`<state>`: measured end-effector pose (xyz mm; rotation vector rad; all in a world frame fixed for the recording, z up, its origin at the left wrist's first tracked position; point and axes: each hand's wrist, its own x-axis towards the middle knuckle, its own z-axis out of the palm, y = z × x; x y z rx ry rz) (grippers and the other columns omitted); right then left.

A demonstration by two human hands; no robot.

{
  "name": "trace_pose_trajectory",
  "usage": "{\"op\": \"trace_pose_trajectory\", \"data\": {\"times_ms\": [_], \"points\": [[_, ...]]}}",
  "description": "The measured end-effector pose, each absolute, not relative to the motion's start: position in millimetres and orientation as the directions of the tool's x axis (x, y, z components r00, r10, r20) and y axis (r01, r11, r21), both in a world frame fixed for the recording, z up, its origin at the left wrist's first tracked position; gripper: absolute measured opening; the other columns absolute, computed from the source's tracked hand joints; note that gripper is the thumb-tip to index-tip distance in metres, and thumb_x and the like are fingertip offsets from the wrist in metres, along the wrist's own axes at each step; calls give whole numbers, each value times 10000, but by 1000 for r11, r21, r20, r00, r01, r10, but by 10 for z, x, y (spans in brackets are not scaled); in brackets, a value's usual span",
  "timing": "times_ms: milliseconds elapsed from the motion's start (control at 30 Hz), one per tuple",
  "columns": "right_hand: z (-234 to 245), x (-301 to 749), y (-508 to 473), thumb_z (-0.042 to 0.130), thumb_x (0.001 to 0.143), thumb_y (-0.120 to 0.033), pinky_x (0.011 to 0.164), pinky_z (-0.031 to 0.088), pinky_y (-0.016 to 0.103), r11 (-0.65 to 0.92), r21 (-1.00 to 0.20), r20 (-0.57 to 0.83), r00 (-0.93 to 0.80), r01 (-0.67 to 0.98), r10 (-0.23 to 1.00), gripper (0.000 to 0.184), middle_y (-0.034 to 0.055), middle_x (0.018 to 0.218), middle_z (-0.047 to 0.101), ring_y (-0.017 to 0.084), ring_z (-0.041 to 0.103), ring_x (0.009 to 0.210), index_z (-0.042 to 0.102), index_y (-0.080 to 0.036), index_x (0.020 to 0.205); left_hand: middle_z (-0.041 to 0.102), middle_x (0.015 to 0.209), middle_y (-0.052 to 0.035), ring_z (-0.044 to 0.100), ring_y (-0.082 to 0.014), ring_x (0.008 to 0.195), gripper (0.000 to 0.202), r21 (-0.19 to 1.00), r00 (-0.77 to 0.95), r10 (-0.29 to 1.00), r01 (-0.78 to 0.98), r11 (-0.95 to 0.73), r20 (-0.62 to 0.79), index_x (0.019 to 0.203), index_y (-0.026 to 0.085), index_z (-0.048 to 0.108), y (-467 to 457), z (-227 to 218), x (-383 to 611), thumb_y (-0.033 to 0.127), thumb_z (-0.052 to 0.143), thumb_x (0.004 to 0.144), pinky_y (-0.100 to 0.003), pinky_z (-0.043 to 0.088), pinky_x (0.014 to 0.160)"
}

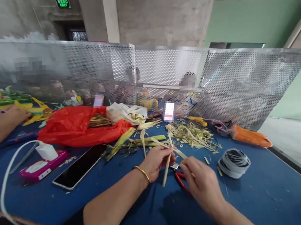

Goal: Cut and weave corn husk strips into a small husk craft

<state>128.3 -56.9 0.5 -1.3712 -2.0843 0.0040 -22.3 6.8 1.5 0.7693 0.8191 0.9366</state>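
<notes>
Centre of the frame, low down: the left hand (pixel 156 161) is curled shut around a pale leaf strip (pixel 167 172), whose lower end pokes out below the fist. The right hand (pixel 200 180) sits just beside it, fingers pinched on another thin strip (pixel 180 153); its grip is blurred, hard to read. Between the hands lie red-handled scissors (pixel 181 182), mostly hidden under the right hand. Behind, a heap of leaf scraps (pixel 194 133) and long green leaves (pixel 134 142) on the blue table (pixel 260 194). A coil of white band (pixel 233 162) at right, a phone (pixel 79 166) at left, a red bag (pixel 77 127) beyond it. Far left, another person's hand (pixel 11 116), cut off by the edge
</notes>
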Motion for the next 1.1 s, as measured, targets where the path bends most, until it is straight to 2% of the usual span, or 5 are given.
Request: {"op": "trace_pose_trajectory", "data": {"times_ms": [133,333,667,833,1100], "points": [[-13,1451,-430,439,927,-378,699,424,304,354,-344,545,-122,870,829,215,77,929,656,227,606,834,575,-217,970,574,643,3,567,-94,549,161,841,395,876,-342,419,-276,854,124,686,79,57,-265,267,613,842,-223,499,562],[-209,1420,-381,348,955,-447,503,317,231,223,-502,234,-118,836,965,331,-30,557,535,149,481,535,455,-234,726,556,632,22,543,-75,526,195,878,397,870,-249,409,-293,830,129,686,45,19,-231,320,645,816,-199,475,523],[-113,1318,-515,373,946,-430,563,334,237,399,-578,298,-272,712,915,402,10,622,542,136,462,590,467,-201,630,684,705,-30,507,-68,463,121,972,267,943,-69,223,-197,775,123,709,72,-61,-175,235,674,746,-181,300,382],[-6,1447,-382,522,825,-612,567,399,244,48,-973,51,5,225,999,467,6,615,554,139,506,587,639,-166,748,655,666,-4,445,-44,431,275,961,385,896,-69,267,-221,873,135,726,65,-21,-245,324,742,674,-182,255,393],[-130,1429,-299,829,592,-453,512,389,197,-133,-965,-155,86,-225,984,362,-32,535,530,71,463,491,666,-135,645,644,608,-13,386,-40,404,300,975,531,819,95,199,-219,657,123,690,-30,-15,-210,422,720,663,-204,216,397]]}}
